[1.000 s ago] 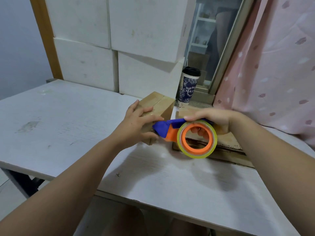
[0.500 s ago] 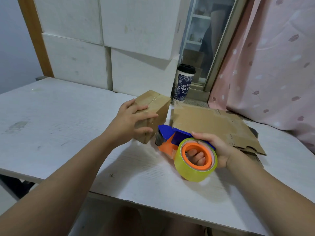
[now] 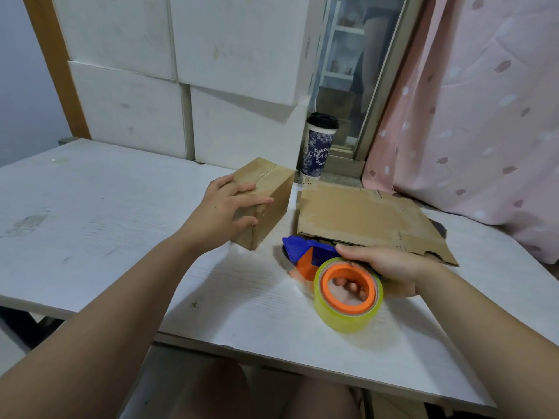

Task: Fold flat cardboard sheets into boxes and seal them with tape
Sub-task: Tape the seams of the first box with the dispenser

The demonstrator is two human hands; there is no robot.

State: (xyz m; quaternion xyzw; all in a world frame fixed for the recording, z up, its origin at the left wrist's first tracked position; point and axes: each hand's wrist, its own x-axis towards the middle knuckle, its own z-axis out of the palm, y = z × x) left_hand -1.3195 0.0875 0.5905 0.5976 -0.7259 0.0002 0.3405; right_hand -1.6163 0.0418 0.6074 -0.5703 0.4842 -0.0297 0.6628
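Head view: the cardboard box (image 3: 267,198), folded up with a strip of clear tape along its top seam, sits on the white table (image 3: 115,237) a little left of centre. The left hand (image 3: 225,210) grips its near corner, fingers spread over the top and the near side. Just right of the box, the right hand (image 3: 390,269) holds a blue and orange tape dispenser (image 3: 311,257) resting on the table, fingers curled through the orange core of the yellowish tape roll (image 3: 348,309). Behind that hand lie flat cardboard sheets (image 3: 363,219). A lidded paper cup (image 3: 319,146) stands by the window, with a pink curtain (image 3: 484,116) to the right.
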